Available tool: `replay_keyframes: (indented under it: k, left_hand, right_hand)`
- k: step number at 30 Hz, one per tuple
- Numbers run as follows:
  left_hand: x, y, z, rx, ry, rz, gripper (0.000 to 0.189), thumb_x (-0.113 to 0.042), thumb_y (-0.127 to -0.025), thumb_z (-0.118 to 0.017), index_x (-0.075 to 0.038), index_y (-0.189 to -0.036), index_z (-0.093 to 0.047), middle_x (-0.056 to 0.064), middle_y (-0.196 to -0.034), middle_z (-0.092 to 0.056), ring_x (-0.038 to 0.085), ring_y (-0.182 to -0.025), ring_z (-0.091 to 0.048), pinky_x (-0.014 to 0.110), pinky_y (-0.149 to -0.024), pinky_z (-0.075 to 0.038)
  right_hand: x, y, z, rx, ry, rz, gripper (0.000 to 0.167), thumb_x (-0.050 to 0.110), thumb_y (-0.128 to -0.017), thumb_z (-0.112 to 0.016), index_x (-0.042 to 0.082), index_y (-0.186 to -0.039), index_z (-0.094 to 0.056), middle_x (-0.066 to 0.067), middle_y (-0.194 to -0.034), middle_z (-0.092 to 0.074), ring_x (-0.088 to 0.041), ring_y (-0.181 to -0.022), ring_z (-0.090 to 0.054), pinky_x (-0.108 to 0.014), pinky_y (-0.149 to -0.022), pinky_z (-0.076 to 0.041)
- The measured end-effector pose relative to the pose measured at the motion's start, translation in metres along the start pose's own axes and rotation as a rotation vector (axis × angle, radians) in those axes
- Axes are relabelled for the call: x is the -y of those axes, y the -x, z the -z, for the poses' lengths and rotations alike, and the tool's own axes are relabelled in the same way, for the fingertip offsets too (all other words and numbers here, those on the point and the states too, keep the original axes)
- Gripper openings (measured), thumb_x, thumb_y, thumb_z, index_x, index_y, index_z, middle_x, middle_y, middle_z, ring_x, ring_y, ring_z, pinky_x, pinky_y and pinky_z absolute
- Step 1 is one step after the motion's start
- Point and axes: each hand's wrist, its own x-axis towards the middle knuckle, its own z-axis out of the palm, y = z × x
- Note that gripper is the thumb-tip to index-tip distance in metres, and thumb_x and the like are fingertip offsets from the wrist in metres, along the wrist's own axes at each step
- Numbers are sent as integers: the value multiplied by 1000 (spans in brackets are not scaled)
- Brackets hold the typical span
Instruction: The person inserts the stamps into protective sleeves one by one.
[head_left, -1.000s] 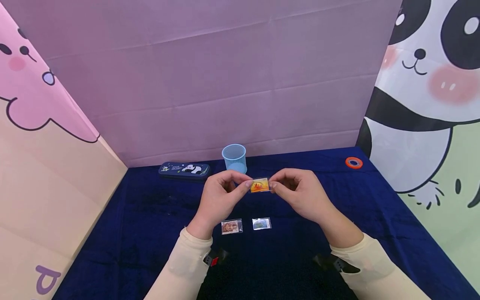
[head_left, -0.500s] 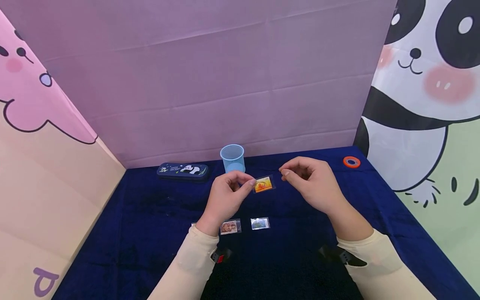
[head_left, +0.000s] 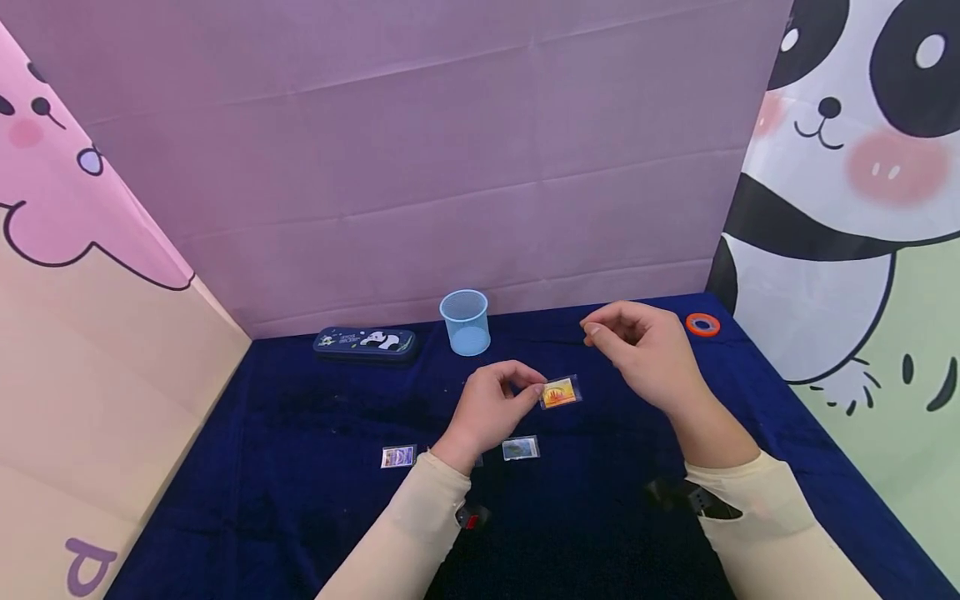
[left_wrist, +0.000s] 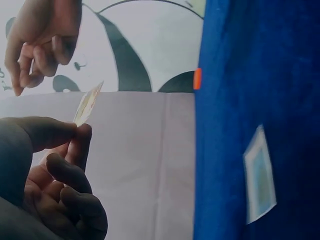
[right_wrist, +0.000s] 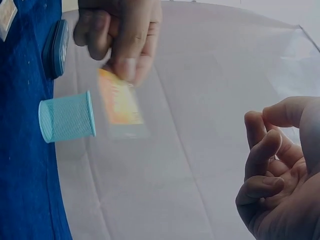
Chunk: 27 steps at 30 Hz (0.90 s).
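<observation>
Between thumb and index finger, my left hand pinches the left edge of a yellow-orange stamp in a clear sleeve, raised above the cloth. In the right wrist view the same stamp hangs from those fingertips, slightly blurred. My right hand is apart from it, up and to the right; its fingers are curled, thumb and index tips together, nothing visible in them. Below lie a blue-green stamp and a purple-blue stamp, both sleeved. A reddish-brown stamp between them is almost wholly hidden by my left wrist.
A light blue mesh cup stands at the back of the dark blue cloth. Left of it lies a navy pencil case with a panda on it. An orange tape roll sits at the far right, near the panda-printed wall.
The right hand has let go of the yellow-orange stamp and moved up and right. The left hand has carried the stamp right and slightly nearer, uncovering the cup and the purple-blue stamp.
</observation>
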Motion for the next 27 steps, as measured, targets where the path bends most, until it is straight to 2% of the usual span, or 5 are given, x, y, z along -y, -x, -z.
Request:
replay_keyframes:
  k: [7, 14, 21, 27]
  left_hand:
    - [6, 1, -18, 104, -53, 57, 5, -30, -100, -74, -29, -98, -78, -12, -94, -67, 15, -65, -54, 30, -58, -47]
    - [14, 3, -26, 178, -104, 133, 9, -32, -101, -73, -33, -92, -77, -12, -96, -65, 13, -80, -58, 31, -68, -51]
    - [18, 5, -34, 259, -147, 169, 11, -28, -101, -74, -32, -90, -76, -9, -87, -64, 14, -73, -60, 31, -63, -51]
    - [22, 7, -40, 301, -198, 169, 11, -27, -99, -76, -30, -89, -76, -12, -85, -64, 11, -77, -58, 31, -71, -49]
  right_hand:
    - [-12, -4, 6, -10, 15, -29, 12, 18, -103, -70, 9, -106, -77, -8, -90, -75, -20, -63, -56, -27, -55, -48]
    - [-24, -8, 11, -29, 34, -67, 17, 23, -104, -69, 9, -107, -77, -9, -91, -75, -20, -66, -58, -27, -57, -49]
    - [-35, -11, 13, -44, 60, -109, 20, 26, -104, -69, 8, -110, -77, -11, -94, -76, -18, -73, -61, -25, -60, -51]
    - [-44, -11, 16, -54, 78, -139, 23, 30, -104, -69, 9, -110, -77, -11, -96, -76, -19, -75, -60, -25, -61, -50]
